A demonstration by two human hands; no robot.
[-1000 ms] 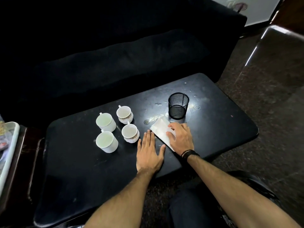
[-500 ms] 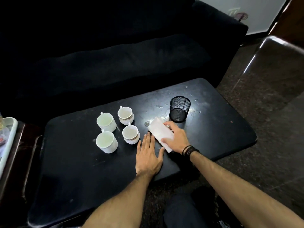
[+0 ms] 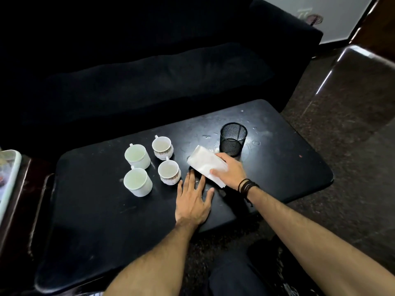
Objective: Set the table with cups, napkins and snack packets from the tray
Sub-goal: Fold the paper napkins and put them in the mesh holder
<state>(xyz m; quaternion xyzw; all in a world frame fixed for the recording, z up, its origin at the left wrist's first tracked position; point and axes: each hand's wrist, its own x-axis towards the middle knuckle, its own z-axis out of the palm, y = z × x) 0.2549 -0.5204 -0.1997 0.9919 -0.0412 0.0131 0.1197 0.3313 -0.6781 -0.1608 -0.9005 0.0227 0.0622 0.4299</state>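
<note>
Several white cups stand grouped on the black table: two plain ones at the left, two patterned ones beside them. A folded white napkin is tilted up just left of a black mesh holder. My right hand grips the napkin's near end, thumb on top. My left hand lies flat on the table, fingers spread, touching nothing else. The tray shows only as a pale rim at the far left edge.
A dark sofa runs along the far side of the table. A dark wooden side stand carries the tray at the left. A brown chair back is at the right. My knee sits below the table's near edge.
My right hand went from pressing flat on the napkin to gripping it and lifting its far end off the table. My left hand stayed flat in place.
</note>
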